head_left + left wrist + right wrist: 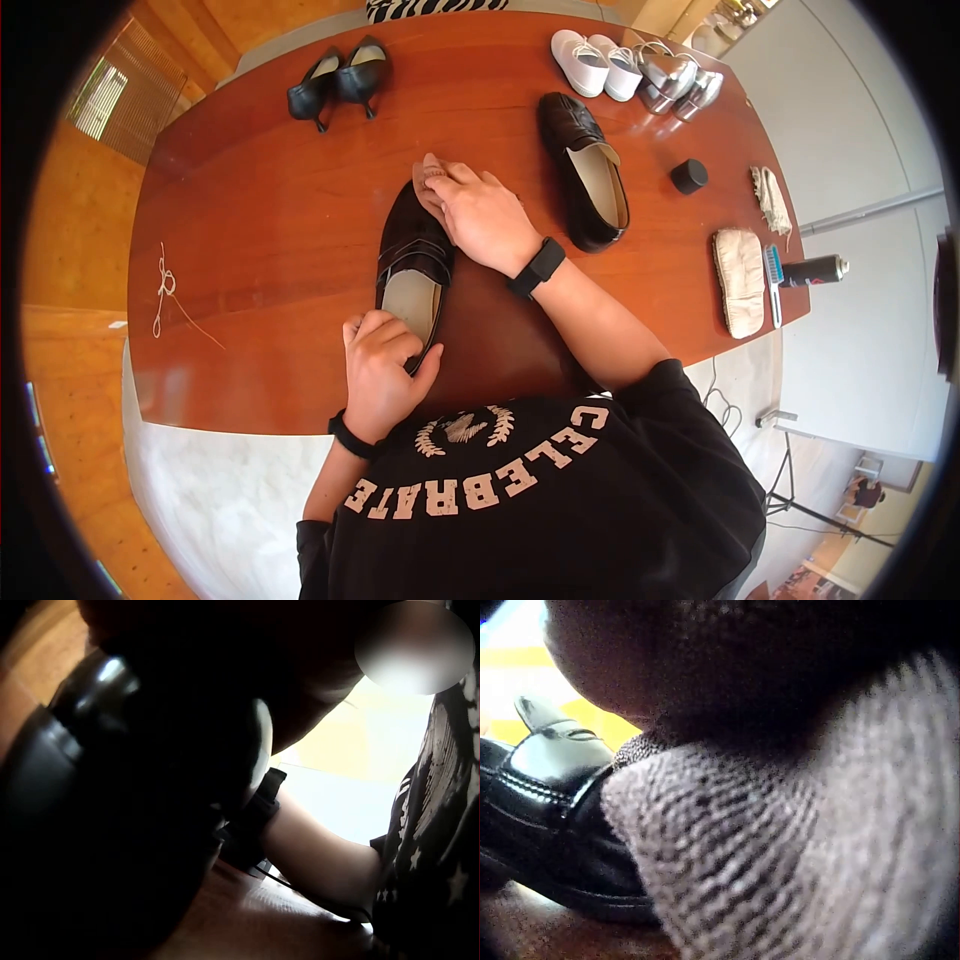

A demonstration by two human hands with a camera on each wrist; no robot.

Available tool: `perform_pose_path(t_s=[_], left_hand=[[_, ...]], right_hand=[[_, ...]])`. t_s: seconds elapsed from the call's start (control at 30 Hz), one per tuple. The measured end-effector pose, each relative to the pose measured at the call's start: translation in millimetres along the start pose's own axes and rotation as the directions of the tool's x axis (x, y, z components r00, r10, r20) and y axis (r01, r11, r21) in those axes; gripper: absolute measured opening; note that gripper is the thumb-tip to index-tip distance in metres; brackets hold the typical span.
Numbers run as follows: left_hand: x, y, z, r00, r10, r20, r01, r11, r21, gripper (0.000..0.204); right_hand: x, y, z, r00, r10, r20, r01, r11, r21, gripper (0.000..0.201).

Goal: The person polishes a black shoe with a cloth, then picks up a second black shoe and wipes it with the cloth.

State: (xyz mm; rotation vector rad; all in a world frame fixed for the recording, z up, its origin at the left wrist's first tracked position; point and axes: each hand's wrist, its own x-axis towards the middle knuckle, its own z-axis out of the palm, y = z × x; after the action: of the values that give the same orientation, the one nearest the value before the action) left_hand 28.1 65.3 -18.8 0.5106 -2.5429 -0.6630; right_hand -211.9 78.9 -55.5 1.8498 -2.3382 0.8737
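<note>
A black leather loafer (400, 230) lies sole down on the table, its toe pointing away from me. At the heel end my left hand (380, 370) grips the shoe, fingers curled over the rim and thumb along the side. My right hand (485, 215) holds a brownish cloth (426, 178) against the toe. Close up in the right wrist view, that cloth (705, 847) shows a ribbed knit and covers the toe. Dark leather fills much of the left wrist view. To the right of my right hand stands the matching loafer (590, 170).
Black heeled shoes (362, 75) stand at the back left, white sneakers (580, 65) and silver shoes (665, 80) at the back right. Rightward lie a black round container (689, 176), a beige pad (740, 280), a blue brush (773, 280) and a spray can (812, 271). Thin string (165, 290) lies left.
</note>
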Motion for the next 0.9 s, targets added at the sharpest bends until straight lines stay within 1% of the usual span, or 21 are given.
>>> perform_pose_path(t_s=[0.03, 0.13, 0.23, 0.27, 0.37, 0.47, 0.57, 0.6, 0.7, 0.77, 0.8, 0.83, 0.87, 0.9], left_hand=[[0, 1, 1, 1.000, -0.008, -0.009, 0.008, 1.000, 0.009, 0.026], [0, 5, 3, 0.999, -0.022, -0.024, 0.023, 0.999, 0.031, 0.026], [-1, 6, 5, 0.999, -0.032, -0.022, 0.033, 0.997, 0.066, 0.024], [-1, 6, 5, 0.999, -0.036, -0.021, 0.037, 0.996, 0.080, 0.024], [-2, 7, 6, 0.998, -0.045, -0.034, 0.049, 0.992, 0.120, 0.024], [0, 9, 12, 0.996, -0.049, -0.078, 0.060, 0.987, 0.147, 0.023], [4, 7, 18, 0.989, -0.109, -0.103, 0.129, 0.969, 0.212, 0.026], [6, 7, 17, 0.987, -0.125, -0.104, 0.147, 0.961, 0.234, 0.025], [11, 3, 13, 0.978, -0.167, -0.124, 0.196, 0.936, 0.291, 0.024], [10, -5, 11, 0.973, -0.183, -0.143, 0.222, 0.918, 0.330, 0.024], [11, -6, 8, 0.967, -0.208, -0.145, 0.247, 0.903, 0.351, 0.023], [12, -9, 6, 0.964, -0.216, -0.153, 0.258, 0.895, 0.365, 0.023], [12, -12, 5, 0.962, -0.222, -0.162, 0.268, 0.886, 0.378, 0.023], [13, -14, 4, 0.959, -0.227, -0.170, 0.277, 0.879, 0.388, 0.024]], right_hand=[[-4, -3, -1, 1.000, 0.000, -0.022, 0.000, 1.000, -0.016, 0.029], [-20, -21, -16, 1.000, -0.011, 0.011, 0.011, 1.000, -0.024, 0.030], [-34, -31, -25, 0.998, -0.008, 0.055, 0.008, 1.000, 0.005, 0.030], [-37, -34, -31, 0.999, 0.003, 0.042, -0.005, 0.999, 0.048, 0.029], [-49, -32, -36, 0.999, -0.021, 0.050, 0.012, 0.985, 0.172, 0.030], [-60, -27, -46, 0.998, -0.054, 0.037, 0.039, 0.946, 0.321, 0.031], [-71, -17, -59, 0.985, -0.119, 0.122, 0.057, 0.905, 0.421, 0.032], [-75, -14, -71, 0.977, -0.137, 0.164, 0.038, 0.866, 0.498, 0.035], [-88, 15, -101, 0.937, -0.333, 0.110, 0.169, 0.703, 0.691, 0.036], [-99, 39, -133, 0.943, -0.324, 0.076, 0.159, 0.638, 0.753, 0.039], [-107, 50, -150, 0.978, -0.199, 0.070, 0.069, 0.613, 0.787, 0.037], [-114, 62, -166, 0.995, -0.071, 0.071, -0.017, 0.575, 0.818, 0.036], [-120, 76, -178, 0.995, 0.078, 0.066, -0.095, 0.457, 0.884, 0.036], [-126, 90, -186, 0.971, 0.227, 0.082, -0.155, 0.322, 0.934, 0.035]])
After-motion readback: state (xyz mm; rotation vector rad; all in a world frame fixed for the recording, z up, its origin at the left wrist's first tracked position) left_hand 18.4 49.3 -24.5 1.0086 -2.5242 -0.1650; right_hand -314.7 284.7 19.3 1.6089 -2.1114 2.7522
